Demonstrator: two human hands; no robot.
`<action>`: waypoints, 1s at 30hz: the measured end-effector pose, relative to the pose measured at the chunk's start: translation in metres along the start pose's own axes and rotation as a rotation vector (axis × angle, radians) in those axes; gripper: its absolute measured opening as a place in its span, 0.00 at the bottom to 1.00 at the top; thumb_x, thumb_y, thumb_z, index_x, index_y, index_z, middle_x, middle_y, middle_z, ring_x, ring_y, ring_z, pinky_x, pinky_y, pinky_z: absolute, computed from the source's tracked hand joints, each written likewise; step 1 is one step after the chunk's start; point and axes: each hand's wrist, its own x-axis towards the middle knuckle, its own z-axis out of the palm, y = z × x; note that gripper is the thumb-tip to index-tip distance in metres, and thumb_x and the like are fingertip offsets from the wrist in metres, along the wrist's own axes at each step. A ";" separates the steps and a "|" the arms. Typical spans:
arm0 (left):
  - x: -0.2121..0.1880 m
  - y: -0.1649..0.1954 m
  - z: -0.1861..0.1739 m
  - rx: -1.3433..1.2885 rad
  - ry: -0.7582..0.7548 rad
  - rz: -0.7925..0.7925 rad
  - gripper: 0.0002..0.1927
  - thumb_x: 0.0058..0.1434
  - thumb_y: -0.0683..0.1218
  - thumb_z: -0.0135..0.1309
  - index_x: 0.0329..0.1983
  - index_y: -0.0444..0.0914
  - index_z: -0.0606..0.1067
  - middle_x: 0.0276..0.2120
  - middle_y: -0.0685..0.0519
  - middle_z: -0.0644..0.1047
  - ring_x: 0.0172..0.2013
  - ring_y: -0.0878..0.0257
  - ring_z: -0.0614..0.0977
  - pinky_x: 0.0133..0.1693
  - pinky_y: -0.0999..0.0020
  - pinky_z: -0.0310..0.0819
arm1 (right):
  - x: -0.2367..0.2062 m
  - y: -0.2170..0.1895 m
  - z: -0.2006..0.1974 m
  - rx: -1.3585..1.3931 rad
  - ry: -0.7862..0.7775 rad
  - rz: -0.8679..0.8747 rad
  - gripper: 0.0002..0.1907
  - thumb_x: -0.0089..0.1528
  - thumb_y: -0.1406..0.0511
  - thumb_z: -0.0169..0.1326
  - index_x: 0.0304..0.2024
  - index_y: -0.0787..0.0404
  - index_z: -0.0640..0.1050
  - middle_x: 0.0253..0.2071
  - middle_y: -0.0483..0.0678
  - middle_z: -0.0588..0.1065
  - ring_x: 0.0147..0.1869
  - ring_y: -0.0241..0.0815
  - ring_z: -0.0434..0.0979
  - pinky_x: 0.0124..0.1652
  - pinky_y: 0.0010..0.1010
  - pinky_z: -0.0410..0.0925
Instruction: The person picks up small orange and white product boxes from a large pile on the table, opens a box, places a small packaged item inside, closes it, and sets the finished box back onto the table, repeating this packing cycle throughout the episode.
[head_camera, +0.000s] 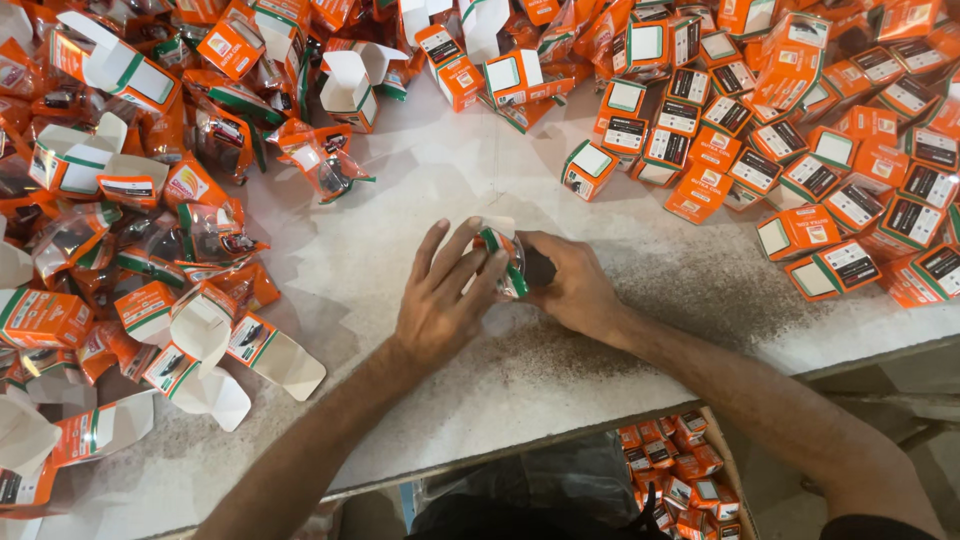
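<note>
Both my hands meet at the middle of a white table (420, 190). My left hand (440, 300) and my right hand (572, 288) together grip one small orange, white and green carton (503, 250) with a clear window. The carton is held between the fingertips of both hands, just above the tabletop. Its lower part is hidden behind my fingers.
Open and flattened orange cartons and clear packets (130, 200) pile up on the left. Closed orange boxes (800, 150) lie in rows at the right and back. A cardboard bin of more boxes (680, 470) sits below the table's front edge (560, 430).
</note>
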 end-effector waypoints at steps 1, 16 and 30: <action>0.000 0.003 0.001 0.007 -0.038 -0.043 0.23 0.59 0.45 0.67 0.57 0.33 0.78 0.51 0.43 0.75 0.67 0.40 0.68 0.68 0.32 0.56 | 0.000 0.000 0.001 0.011 -0.006 0.021 0.31 0.52 0.68 0.70 0.56 0.64 0.76 0.45 0.53 0.81 0.49 0.50 0.84 0.45 0.36 0.75; 0.009 -0.017 0.041 -0.768 -0.068 -1.057 0.07 0.60 0.40 0.59 0.37 0.29 0.77 0.32 0.46 0.80 0.27 0.68 0.77 0.27 0.71 0.71 | -0.003 0.002 0.005 0.095 -0.011 -0.003 0.39 0.53 0.64 0.69 0.63 0.63 0.66 0.55 0.56 0.78 0.57 0.56 0.80 0.52 0.40 0.73; -0.013 -0.046 0.027 -1.379 -0.089 -1.113 0.07 0.64 0.43 0.52 0.35 0.33 0.76 0.25 0.52 0.76 0.25 0.68 0.76 0.26 0.70 0.75 | -0.006 0.013 0.008 -0.258 -0.036 -0.254 0.25 0.57 0.67 0.66 0.56 0.62 0.75 0.59 0.62 0.75 0.66 0.65 0.72 0.58 0.47 0.71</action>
